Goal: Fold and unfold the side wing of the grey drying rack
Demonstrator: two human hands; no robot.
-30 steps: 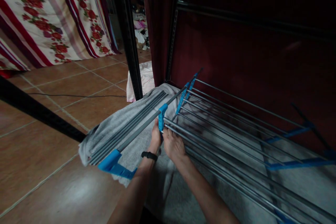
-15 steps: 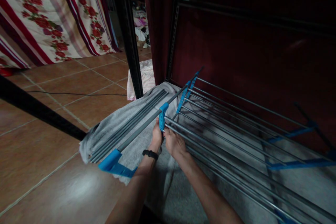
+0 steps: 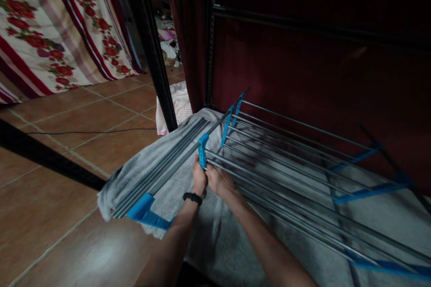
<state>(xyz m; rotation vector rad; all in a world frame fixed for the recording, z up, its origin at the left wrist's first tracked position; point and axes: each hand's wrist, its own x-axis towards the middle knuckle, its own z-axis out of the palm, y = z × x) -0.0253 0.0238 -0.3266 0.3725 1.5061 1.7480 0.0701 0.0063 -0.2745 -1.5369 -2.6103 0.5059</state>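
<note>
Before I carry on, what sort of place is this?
Probably a room in a home: red-flowered striped fabric hangs at left, and a grey metal-tubed rack with blue plastic brackets, seemingly a clothes airer, spans a grey blanket.

The left grip (image 3: 199, 176) (a black wristband (image 3: 192, 197) just behind it) and the right grip (image 3: 218, 180) are at the lower end of a blue bracket (image 3: 202, 152) on a metal-barred rack (image 3: 269, 181). Grey rods (image 3: 159, 169) lie parallel on a grey blanket (image 3: 177, 195); a floral curtain (image 3: 60, 31) hangs beyond.
</note>
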